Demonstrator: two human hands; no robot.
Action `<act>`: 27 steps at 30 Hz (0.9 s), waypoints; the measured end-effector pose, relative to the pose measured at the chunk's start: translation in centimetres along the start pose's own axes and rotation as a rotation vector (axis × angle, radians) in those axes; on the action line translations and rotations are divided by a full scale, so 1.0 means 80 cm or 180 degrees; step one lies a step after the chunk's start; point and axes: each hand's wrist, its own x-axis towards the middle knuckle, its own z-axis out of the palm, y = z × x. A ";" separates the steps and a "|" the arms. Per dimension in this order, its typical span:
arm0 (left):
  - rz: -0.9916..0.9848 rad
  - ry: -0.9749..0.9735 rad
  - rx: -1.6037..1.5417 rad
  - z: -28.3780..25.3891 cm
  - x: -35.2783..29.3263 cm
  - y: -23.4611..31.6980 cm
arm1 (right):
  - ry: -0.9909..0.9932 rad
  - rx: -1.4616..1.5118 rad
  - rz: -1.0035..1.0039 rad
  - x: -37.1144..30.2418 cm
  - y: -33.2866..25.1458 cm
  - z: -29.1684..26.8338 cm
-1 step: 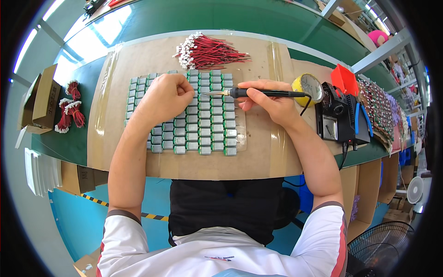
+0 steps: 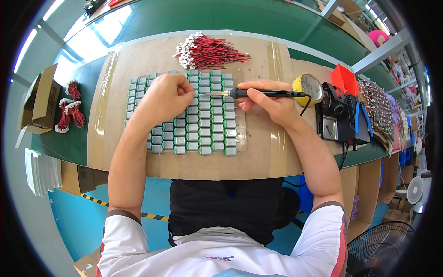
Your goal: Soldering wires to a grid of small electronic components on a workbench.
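Rows of small grey blocks with green edges (image 2: 205, 123) lie in a grid on the brown cardboard sheet. Over the upper left of these rows, my left hand (image 2: 167, 99) is closed in a pinch; what its fingertips hold is hidden or too small to make out. My right hand (image 2: 272, 102) grips the black handle of a soldering iron (image 2: 240, 93) from the right. The iron's metal tip points left, over the blocks and close to my left fingertips. Beyond the grid lies a pile of red and black wires with white connectors (image 2: 210, 51).
On the right stand a yellow-sided roll (image 2: 308, 88), a black soldering station (image 2: 336, 113), a red bin (image 2: 344, 79) and blue-handled pliers (image 2: 364, 117). At left are wire bundles (image 2: 70, 111) and an open carton (image 2: 44, 102). The cardboard sheet (image 2: 194, 172) covers the green table.
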 end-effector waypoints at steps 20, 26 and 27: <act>0.0273 -0.0218 0.0122 -0.001 0.000 -0.004 | -0.0212 -0.0152 -0.0082 0.001 0.002 -0.002; 0.0292 -0.0193 0.0126 -0.001 -0.001 -0.003 | -0.0235 -0.0208 -0.0150 0.001 0.003 -0.002; 0.0299 -0.0192 0.0123 -0.001 -0.001 -0.004 | -0.0237 -0.0209 -0.0139 0.001 0.003 -0.003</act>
